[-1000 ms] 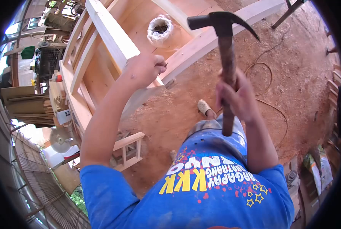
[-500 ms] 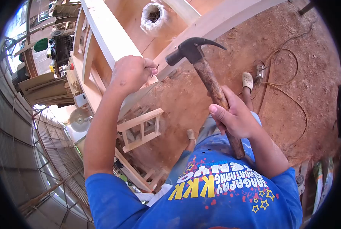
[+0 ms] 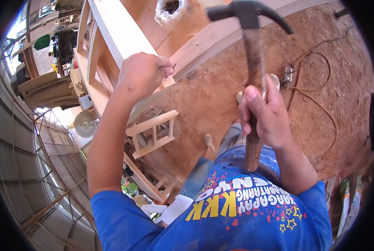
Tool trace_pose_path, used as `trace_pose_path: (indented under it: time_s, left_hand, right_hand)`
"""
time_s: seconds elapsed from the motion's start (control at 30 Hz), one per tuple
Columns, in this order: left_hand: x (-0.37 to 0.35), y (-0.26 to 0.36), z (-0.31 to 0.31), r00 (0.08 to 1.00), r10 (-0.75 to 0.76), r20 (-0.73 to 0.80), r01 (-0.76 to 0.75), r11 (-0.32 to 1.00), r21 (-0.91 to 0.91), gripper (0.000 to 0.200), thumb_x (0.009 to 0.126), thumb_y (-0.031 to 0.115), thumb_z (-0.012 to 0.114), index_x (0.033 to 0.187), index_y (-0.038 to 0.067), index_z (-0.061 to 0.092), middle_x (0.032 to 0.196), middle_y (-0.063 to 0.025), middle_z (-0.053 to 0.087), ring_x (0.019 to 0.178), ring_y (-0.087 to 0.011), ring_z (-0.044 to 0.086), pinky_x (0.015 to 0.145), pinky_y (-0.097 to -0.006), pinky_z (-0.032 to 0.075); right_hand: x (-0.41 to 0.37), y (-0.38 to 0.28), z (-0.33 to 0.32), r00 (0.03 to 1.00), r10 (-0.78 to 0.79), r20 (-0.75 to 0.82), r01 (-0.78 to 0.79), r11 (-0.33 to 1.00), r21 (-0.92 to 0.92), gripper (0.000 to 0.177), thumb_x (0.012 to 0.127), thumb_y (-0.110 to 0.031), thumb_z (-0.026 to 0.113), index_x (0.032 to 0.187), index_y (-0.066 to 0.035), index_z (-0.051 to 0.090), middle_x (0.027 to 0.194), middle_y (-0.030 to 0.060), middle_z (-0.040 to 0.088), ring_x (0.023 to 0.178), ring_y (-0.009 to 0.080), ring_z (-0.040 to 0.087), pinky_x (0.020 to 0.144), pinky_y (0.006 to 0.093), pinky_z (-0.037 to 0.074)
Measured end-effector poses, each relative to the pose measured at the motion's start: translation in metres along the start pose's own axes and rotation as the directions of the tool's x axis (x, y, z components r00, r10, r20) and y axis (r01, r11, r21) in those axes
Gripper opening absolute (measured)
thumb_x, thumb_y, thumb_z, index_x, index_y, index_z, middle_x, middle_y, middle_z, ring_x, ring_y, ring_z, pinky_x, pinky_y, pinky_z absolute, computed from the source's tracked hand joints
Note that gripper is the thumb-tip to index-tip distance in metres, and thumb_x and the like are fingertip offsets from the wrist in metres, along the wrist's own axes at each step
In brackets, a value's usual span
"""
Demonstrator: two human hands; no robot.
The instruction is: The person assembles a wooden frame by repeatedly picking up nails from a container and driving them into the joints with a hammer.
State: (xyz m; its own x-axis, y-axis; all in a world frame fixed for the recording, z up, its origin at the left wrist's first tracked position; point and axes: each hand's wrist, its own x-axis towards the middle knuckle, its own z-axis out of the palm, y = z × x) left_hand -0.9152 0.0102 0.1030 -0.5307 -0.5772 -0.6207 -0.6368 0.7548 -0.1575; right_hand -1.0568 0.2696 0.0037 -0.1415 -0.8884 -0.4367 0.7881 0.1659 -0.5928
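Observation:
My right hand [image 3: 264, 115] is wrapped round the worn wooden handle of a claw hammer [image 3: 254, 50]. The hammer stands nearly upright in front of me, its dark head near the top of the view. My left hand [image 3: 143, 75] rests at the end of a pale wooden board [image 3: 126, 31], thumb and finger pinching a thin dark nail [image 3: 174, 66]. The hammer head is apart from the nail, up and to its right. Beyond the board lies a clear plastic bag [image 3: 164, 17] with dark contents, on a brownish wooden panel [image 3: 187, 31].
A small ladder-like wooden frame [image 3: 151, 148] stands below the board. On the dirt floor [image 3: 312, 138] at right are a looped cable [image 3: 330, 113] and a socket box [image 3: 288, 75]. Stacked boards [image 3: 49, 100] and a round fan [image 3: 85, 124] are at left.
The hammer has been raised, its head moving up and to the right and its handle turning more upright. My left hand has moved only slightly, still pinching the nail.

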Motion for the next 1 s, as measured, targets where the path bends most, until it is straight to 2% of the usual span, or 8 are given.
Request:
trace_pose_path:
  time_s: [0.3, 0.5, 0.6, 0.67, 0.77, 0.83, 0.9, 1.0]
  left_hand:
    - [0.002, -0.001, 0.000, 1.000, 0.000, 0.005, 0.000, 1.000, 0.022, 0.021, 0.094, 0.022, 0.069, 0.106, 0.020, 0.086, 0.090, -0.0085, 0.080, 0.085, -0.0306, 0.075, 0.085, -0.0416, 0.058]
    - [-0.001, -0.002, 0.001, 1.000, -0.010, 0.019, 0.011, 0.999, -0.047, 0.021, 0.096, 0.026, 0.075, 0.107, 0.011, 0.085, 0.092, -0.0133, 0.080, 0.086, -0.0324, 0.076, 0.084, -0.0415, 0.057]
    - [0.002, -0.003, 0.000, 1.000, 0.006, 0.013, -0.006, 1.000, -0.018, 0.020, 0.095, 0.025, 0.075, 0.105, 0.010, 0.085, 0.090, -0.0138, 0.079, 0.086, -0.0329, 0.076, 0.084, -0.0414, 0.057]
    - [0.002, 0.001, -0.002, 0.999, 0.004, 0.039, -0.004, 1.000, -0.001, 0.020, 0.094, 0.024, 0.075, 0.106, 0.010, 0.085, 0.092, -0.0143, 0.079, 0.088, -0.0324, 0.076, 0.085, -0.0409, 0.057]
    - [-0.005, 0.000, -0.005, 1.000, 0.016, 0.001, -0.016, 0.993, -0.114, 0.024, 0.093, 0.023, 0.076, 0.111, 0.010, 0.083, 0.103, -0.0158, 0.079, 0.096, -0.0316, 0.076, 0.090, -0.0400, 0.057]
    - [-0.015, -0.012, -0.007, 0.985, 0.049, -0.164, -0.098, 0.947, -0.306, 0.032, 0.089, 0.025, 0.079, 0.117, 0.009, 0.081, 0.111, -0.0169, 0.078, 0.101, -0.0320, 0.076, 0.095, -0.0398, 0.056]
    - [-0.043, -0.039, -0.010, 0.838, 0.159, -0.522, -0.292, 0.939, -0.184, 0.077, 0.080, 0.040, 0.091, 0.142, 0.002, 0.064, 0.139, -0.0219, 0.067, 0.128, -0.0360, 0.066, 0.109, -0.0415, 0.051]
    - [-0.096, -0.058, 0.026, 0.817, 0.004, -0.576, -0.177, 0.953, -0.245, 0.125, 0.068, 0.056, 0.096, 0.161, -0.003, 0.037, 0.159, -0.0260, 0.049, 0.148, -0.0404, 0.047, 0.119, -0.0474, 0.043]
  right_hand:
    - [0.005, 0.007, 0.019, 0.946, 0.305, 0.114, -0.267, 0.927, -0.262, 0.027, 0.112, -0.031, 0.059, 0.117, -0.007, 0.047, 0.068, 0.0008, 0.054, 0.050, 0.0105, 0.054, 0.046, 0.0261, 0.045]
    - [0.004, 0.007, 0.022, 0.989, 0.023, -0.148, -0.013, 0.998, 0.065, 0.041, 0.111, -0.028, 0.061, 0.136, -0.001, 0.044, 0.068, 0.0010, 0.058, 0.051, 0.0088, 0.056, 0.046, 0.0246, 0.044]
    - [0.006, 0.019, 0.019, 0.989, 0.127, 0.072, -0.100, 0.950, -0.294, 0.031, 0.112, -0.030, 0.058, 0.124, -0.005, 0.045, 0.069, 0.0026, 0.055, 0.049, 0.0119, 0.054, 0.045, 0.0278, 0.046]
    - [0.004, 0.017, 0.020, 0.949, 0.295, 0.112, -0.261, 0.933, -0.248, 0.032, 0.112, -0.030, 0.059, 0.126, -0.005, 0.045, 0.069, 0.0024, 0.055, 0.048, 0.0122, 0.054, 0.045, 0.0275, 0.046]
    - [0.001, 0.008, 0.018, 0.982, 0.187, 0.000, -0.187, 0.978, -0.093, 0.042, 0.110, -0.030, 0.062, 0.136, -0.001, 0.046, 0.070, 0.0016, 0.058, 0.049, 0.0095, 0.055, 0.045, 0.0269, 0.046]
    - [0.003, 0.000, 0.014, 0.992, 0.110, -0.062, -0.113, 0.992, -0.050, 0.035, 0.110, -0.032, 0.062, 0.126, -0.004, 0.048, 0.070, 0.0007, 0.056, 0.048, 0.0091, 0.055, 0.045, 0.0263, 0.045]
    - [0.003, -0.004, 0.008, 0.993, 0.059, -0.101, -0.059, 0.998, -0.003, 0.032, 0.110, -0.032, 0.062, 0.122, -0.006, 0.047, 0.069, 0.0004, 0.055, 0.048, 0.0088, 0.054, 0.044, 0.0258, 0.045]
    - [0.001, -0.003, 0.009, 0.995, 0.076, -0.068, -0.080, 0.995, -0.062, 0.029, 0.111, -0.029, 0.061, 0.123, -0.005, 0.047, 0.070, 0.0018, 0.056, 0.050, 0.0091, 0.055, 0.046, 0.0252, 0.045]
